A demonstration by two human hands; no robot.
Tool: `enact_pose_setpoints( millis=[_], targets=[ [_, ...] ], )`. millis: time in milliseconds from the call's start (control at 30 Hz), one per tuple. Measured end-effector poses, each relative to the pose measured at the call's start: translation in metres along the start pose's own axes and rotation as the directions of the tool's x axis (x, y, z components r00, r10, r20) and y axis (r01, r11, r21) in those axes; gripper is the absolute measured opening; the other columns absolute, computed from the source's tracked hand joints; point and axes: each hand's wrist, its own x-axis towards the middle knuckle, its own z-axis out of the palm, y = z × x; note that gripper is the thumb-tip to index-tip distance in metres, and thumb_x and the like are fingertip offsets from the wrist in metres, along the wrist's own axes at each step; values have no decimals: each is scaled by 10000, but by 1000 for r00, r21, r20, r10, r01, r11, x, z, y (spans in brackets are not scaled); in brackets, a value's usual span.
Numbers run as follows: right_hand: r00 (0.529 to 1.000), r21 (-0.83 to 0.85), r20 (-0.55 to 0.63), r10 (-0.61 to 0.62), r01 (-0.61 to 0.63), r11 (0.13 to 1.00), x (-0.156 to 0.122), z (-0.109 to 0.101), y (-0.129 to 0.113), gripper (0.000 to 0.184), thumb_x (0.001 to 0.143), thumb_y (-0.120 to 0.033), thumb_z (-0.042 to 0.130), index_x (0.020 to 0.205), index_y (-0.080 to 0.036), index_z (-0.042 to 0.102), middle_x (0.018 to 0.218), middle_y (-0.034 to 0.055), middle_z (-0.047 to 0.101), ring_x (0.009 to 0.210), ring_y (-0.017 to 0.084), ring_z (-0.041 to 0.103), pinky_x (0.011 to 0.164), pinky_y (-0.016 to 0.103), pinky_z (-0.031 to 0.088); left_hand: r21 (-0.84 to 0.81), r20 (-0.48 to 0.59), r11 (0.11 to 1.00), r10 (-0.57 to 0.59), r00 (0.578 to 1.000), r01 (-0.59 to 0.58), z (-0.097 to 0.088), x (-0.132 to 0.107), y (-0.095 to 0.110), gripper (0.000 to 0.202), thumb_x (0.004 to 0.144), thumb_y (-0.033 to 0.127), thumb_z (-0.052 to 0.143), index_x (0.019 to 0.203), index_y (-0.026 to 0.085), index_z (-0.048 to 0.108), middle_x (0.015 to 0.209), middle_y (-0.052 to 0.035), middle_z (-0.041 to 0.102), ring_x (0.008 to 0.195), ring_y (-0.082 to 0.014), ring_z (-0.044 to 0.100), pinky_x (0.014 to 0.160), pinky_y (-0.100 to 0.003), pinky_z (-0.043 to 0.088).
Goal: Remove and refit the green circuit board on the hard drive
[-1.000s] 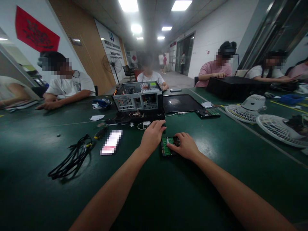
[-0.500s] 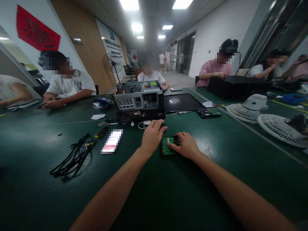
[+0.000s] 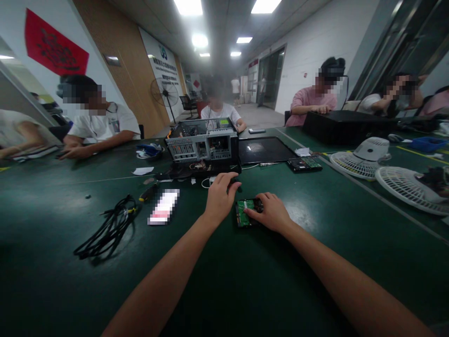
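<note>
A hard drive [image 3: 245, 219] lies on the green table with its green circuit board facing up. My right hand [image 3: 273, 210] grips it from the right, the thumb across the board and the fingers over its far side. Just beyond the drive's left side, my left hand [image 3: 221, 194] is raised a little, its thumb apart from the fingers and nothing visible between them. Ahead of my left hand stands an open computer case [image 3: 201, 145], its metal back towards me. A black panel [image 3: 210, 169] lies along the near side of the case.
To the left lie a phone [image 3: 164, 207], a screwdriver [image 3: 148, 192] and a coiled black cable [image 3: 108, 229]. A second hard drive [image 3: 304, 164] and a flat black panel [image 3: 266, 150] are farther back. White fan parts [image 3: 361, 159] stand right. Several people sit around the table.
My left thumb and fingers have spread apart, and the hand has shifted slightly left. My right hand and the hard drive have stayed in place.
</note>
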Motion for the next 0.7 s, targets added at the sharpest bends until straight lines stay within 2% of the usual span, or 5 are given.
enact_pose_setpoints(
  millis=[233, 700],
  targets=[
    [1000, 6, -5, -4, 4, 1000, 0, 0, 0, 566, 882, -722, 562, 1134, -223, 655, 1098, 121, 669, 1040, 294, 597, 892, 390, 444, -10, -24, 1000, -3, 1000, 3, -6, 4, 2, 260, 975, 208, 602, 1232, 237, 626, 1141, -60, 658, 1033, -211, 641, 904, -367, 559],
    [1000, 7, -5, -4, 4, 1000, 0, 1, 0, 567, 878, -716, 572, 1130, -216, 661, 1099, 125, 668, 1045, 296, 594, 899, 394, 442, 7, 7, 1000, 30, 1000, -30, -2, 1, 0, 260, 961, 179, 627, 1217, 222, 630, 1119, -57, 668, 1010, -208, 649, 916, -367, 542]
  ],
)
